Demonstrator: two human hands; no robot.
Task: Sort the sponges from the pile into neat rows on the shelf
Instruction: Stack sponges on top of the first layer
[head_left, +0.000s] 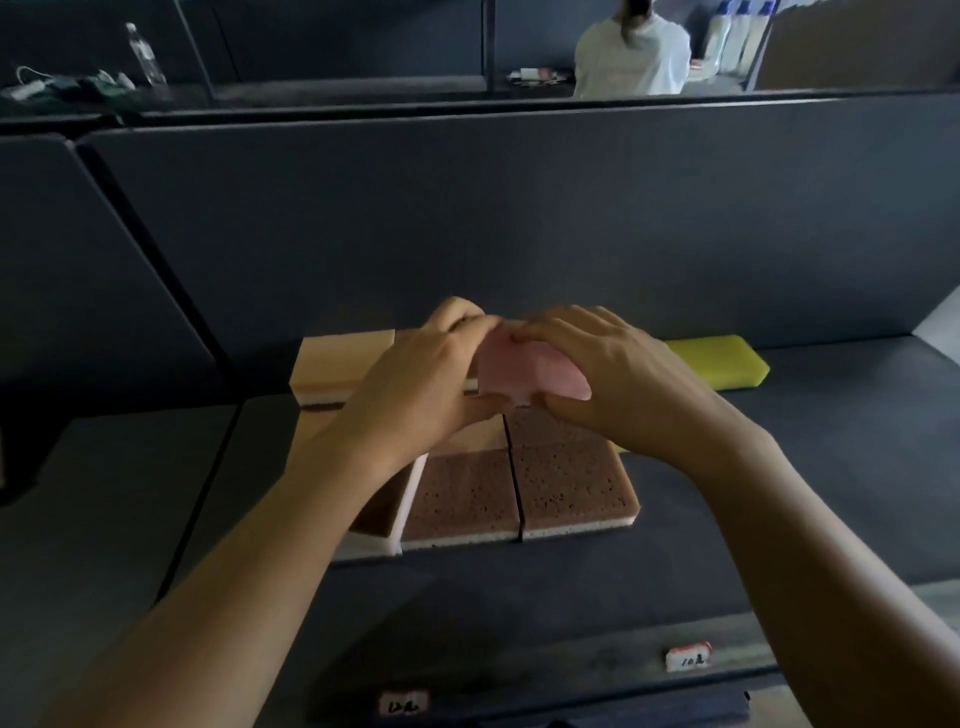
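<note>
A pink sponge (524, 371) is held above the dark shelf (779, 467) by both hands. My left hand (421, 379) grips its left side, thumb below and fingers over the top. My right hand (608, 374) grips its right side the same way. Below them lie several brown sponges with white undersides (519, 488), set side by side in rows. Tan sponges (337, 364) lie behind them at the left. A yellow sponge (722, 358) lies flat at the back right, against the partition.
A dark partition wall (467, 218) closes the back of the shelf. Two white price tags (688, 656) (404, 702) sit on the front edge. Beyond the partition a person in white (631, 57) faces away, and a water bottle (145, 54) stands at the far left.
</note>
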